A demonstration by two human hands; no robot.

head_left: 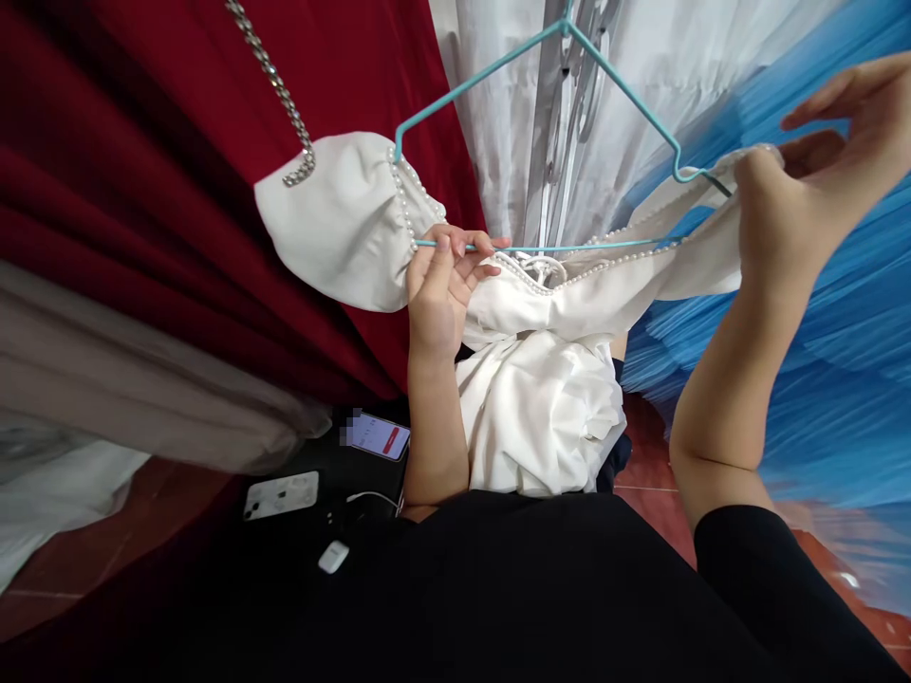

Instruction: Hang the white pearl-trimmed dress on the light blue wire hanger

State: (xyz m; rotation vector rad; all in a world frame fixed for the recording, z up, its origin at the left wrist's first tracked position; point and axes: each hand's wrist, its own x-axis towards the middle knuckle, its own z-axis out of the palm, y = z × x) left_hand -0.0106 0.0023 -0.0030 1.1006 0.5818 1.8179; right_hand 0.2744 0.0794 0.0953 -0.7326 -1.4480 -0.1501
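A white dress (541, 408) with pearl trim lies bunched over my lap, its top raised on a light blue hanger (484, 71). The hanger's left end goes in at the puffed left sleeve (342, 218), its right end at the other shoulder. My left hand (445, 280) pinches the hanger's bottom bar beside the left sleeve's pearl edge. At the upper right, my right hand (811, 171) grips the right shoulder of the dress between thumb and fingers, near the hanger's tip; some fingertips are hidden.
Red cloth (213, 190) hangs at the left, white drapes (498, 104) behind the hanger, and blue tulle (840, 379) at the right. Two phones, one lit (377, 436) and one face down (281, 495), lie on a black surface with a white case (333, 557) and a cable.
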